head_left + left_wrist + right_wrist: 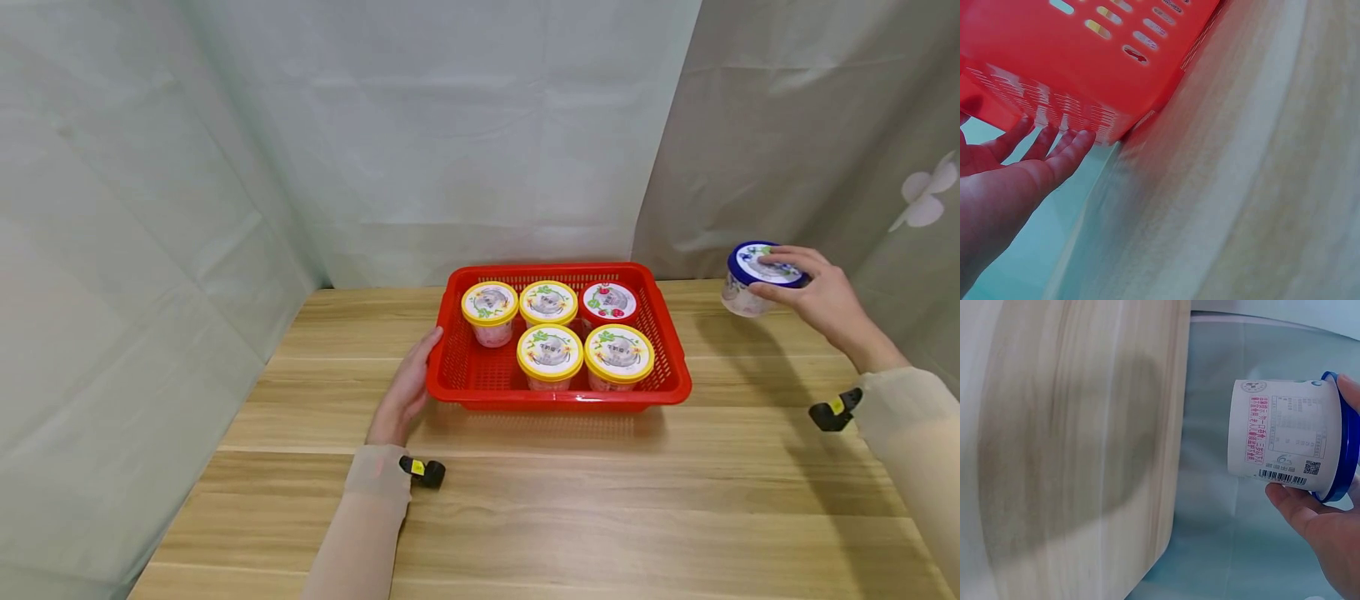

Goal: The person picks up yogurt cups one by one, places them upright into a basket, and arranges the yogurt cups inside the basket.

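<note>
At the right of the head view, my right hand grips a paper tub with a blue lid and holds it above the table. In the right wrist view the tub lies sideways to the camera, its printed label and barcode showing, with fingertips against its wall and lid. My left hand rests against the left side of a red plastic basket. Its fingers touch the slotted side wall in the left wrist view, extended rather than curled. The thumb is mostly cut off there.
Inside the basket stand several yellow-lidded tubs and one red-lidded tub. The basket sits on a wooden table. Pale curtains hang behind the table and at both sides.
</note>
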Demonstrator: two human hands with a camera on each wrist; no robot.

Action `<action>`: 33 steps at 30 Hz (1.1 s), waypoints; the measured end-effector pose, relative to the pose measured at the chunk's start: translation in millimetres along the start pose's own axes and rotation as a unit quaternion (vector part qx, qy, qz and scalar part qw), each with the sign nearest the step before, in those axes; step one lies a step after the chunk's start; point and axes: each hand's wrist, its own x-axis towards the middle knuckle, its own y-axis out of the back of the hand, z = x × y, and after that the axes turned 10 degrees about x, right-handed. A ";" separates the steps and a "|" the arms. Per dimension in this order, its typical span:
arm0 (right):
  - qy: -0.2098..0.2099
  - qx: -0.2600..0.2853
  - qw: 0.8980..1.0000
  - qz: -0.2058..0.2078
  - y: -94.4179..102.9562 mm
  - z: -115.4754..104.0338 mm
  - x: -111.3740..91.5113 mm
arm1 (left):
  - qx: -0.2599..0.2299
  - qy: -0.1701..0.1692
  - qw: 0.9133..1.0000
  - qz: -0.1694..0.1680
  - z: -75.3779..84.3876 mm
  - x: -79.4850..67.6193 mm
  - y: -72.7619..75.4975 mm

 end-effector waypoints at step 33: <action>0.037 0.015 0.999 -0.007 -11.7 -49.7 6.1 | 0.007 0.002 1.000 0.003 -0.4 -0.8 1.1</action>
